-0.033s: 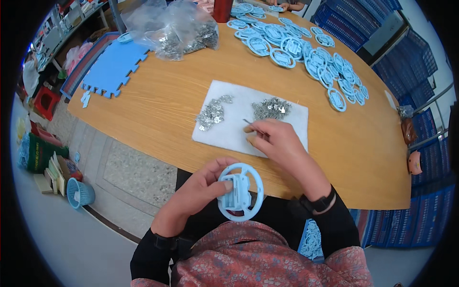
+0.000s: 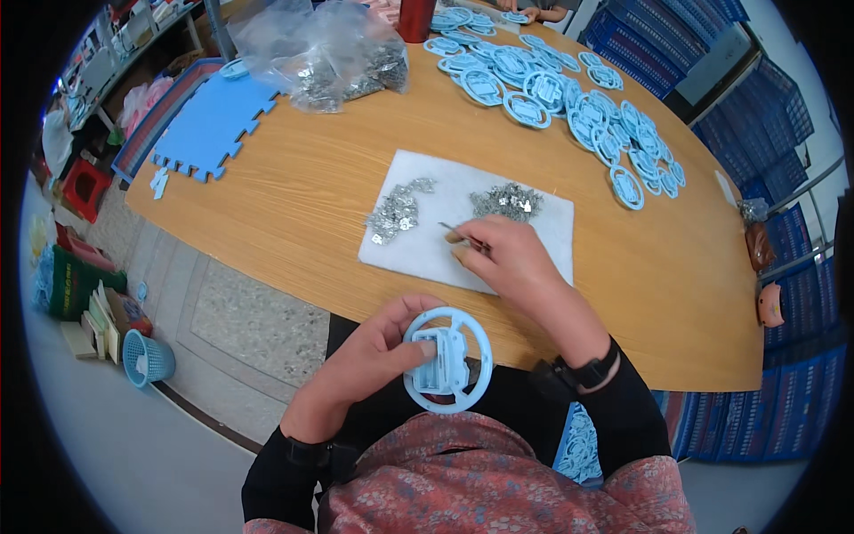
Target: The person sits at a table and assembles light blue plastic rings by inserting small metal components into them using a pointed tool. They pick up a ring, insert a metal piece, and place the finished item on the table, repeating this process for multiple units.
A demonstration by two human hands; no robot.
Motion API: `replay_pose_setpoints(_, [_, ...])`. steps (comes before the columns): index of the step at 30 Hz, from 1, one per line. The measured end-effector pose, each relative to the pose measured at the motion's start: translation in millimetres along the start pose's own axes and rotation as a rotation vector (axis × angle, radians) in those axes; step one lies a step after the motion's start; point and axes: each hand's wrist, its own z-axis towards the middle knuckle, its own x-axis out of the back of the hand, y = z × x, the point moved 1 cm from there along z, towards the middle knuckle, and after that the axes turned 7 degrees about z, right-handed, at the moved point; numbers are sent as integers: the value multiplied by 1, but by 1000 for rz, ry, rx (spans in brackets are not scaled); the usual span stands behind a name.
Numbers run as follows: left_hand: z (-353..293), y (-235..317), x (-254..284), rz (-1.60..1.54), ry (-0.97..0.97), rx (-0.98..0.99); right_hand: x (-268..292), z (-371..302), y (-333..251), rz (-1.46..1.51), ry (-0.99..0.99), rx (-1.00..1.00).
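Note:
My left hand is closed on a light blue plastic toy steering wheel. Its thumb presses on the raised rectangular block in the middle of the wheel, held just off the table's near edge. In my right hand is a pair of slim metal tweezers, pinched between thumb and fingers, tips pointing left. That hand hovers over a white foam pad. Small silver metal pieces are spread on the pad's left side, and a denser heap of metal pieces sits just beyond my right hand.
Many light blue wheels are piled across the table's far right. A clear bag of metal parts and a blue foam mat lie far left. Blue crates stand right; a co-worker's hand shows at the far edge.
My right hand has shifted slightly left with the tweezers, their tips now nearer the middle of the pad. The wheel in my left hand has turned a little.

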Motion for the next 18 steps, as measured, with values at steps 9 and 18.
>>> replay_pose_setpoints(9, [-14,-4,2,96,90,9,-39,59,-5,-324,-102,35])
replay_pose_setpoints(18, [-6,2,7,98,248,20,-24,42,5,-173,-143,58])
